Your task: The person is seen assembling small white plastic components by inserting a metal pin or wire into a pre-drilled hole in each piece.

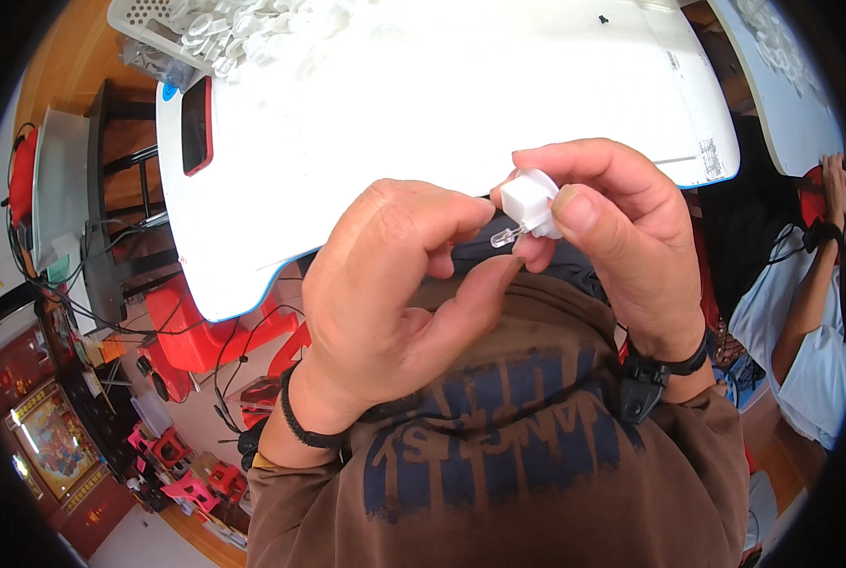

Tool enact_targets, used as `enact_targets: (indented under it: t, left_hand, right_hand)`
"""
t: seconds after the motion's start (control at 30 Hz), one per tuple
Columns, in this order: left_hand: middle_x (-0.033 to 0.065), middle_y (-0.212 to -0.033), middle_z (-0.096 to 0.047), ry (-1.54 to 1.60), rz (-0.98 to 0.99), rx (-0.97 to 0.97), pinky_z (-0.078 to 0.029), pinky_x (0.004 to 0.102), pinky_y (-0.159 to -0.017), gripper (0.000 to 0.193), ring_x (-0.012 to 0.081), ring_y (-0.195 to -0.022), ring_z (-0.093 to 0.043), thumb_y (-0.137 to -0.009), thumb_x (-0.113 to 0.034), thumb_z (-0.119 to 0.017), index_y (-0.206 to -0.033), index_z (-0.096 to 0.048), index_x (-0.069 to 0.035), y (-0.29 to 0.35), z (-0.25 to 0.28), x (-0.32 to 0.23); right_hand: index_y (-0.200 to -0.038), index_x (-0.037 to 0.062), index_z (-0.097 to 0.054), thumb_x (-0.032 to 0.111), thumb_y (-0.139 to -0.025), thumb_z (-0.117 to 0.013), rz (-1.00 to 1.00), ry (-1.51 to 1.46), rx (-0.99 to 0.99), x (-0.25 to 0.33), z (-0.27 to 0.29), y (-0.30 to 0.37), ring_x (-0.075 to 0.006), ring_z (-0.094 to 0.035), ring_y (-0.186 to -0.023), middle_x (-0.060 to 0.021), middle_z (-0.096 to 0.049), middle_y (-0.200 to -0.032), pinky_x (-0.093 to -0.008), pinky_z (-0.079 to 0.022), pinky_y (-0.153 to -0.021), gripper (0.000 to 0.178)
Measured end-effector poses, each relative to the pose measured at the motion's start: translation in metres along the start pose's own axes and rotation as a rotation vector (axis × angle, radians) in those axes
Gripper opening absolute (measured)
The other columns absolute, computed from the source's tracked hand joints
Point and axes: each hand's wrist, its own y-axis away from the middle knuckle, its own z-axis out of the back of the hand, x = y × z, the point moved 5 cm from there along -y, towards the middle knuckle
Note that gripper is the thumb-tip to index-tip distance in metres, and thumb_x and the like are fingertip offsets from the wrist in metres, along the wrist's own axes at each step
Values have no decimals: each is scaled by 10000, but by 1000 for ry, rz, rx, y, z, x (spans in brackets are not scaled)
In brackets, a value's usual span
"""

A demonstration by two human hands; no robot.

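Note:
Between the thumb and fingers of my right hand [622,208] is a small white plastic part [529,201] with a square block and a round flange. A clear LED bulb [505,237] sticks out from its lower left side. My left hand [404,256] is just left of the part, its thumb and index finger apart on either side of the bulb. No object shows between the left fingers; whether the index fingertip touches the white part I cannot tell. Both hands are over my lap, at the near edge of the white table [423,123].
A white basket [148,14] and a heap of white plastic parts [252,28] lie at the table's far left. Nearby rests a red-edged phone [196,126]. Red stools [191,327] and cables stand left. Another person's arm [811,284] is at the right, beside a second table [792,104].

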Motion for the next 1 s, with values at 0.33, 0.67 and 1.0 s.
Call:
enact_targets:
  t: [0.33,0.67,1.0]
  left_hand:
    - [88,-771,-615,-120,-161,31,-427,267,-590,152,182,-656,-563,-741,94,-658,-863,-619,11,-1,-3,-6]
    - [80,-756,-593,-103,-229,66,-426,259,-580,169,173,-636,-547,-731,95,-664,-870,-616,13,-14,-16,-7]
    - [60,-800,-614,-147,112,212,-416,288,-642,265,176,-672,-543,-750,36,-660,-1008,-615,-2,-2,-15,34]
  right_hand:
    - [-1161,-48,-545,90,-895,-611,44,-25,54,2,0,4,-134,-646,-823,-137,-648,-1026,-249,-544,-743,307]
    - [-1133,-58,-569,-11,-846,-640,2,-64,-38,7,11,5,-128,-632,-876,-129,-634,-1058,-241,-529,-780,299]
    - [-1024,14,-644,101,-814,-671,409,1332,-796,82,133,19,-173,-623,-698,-117,-638,-922,-267,-493,-630,229]
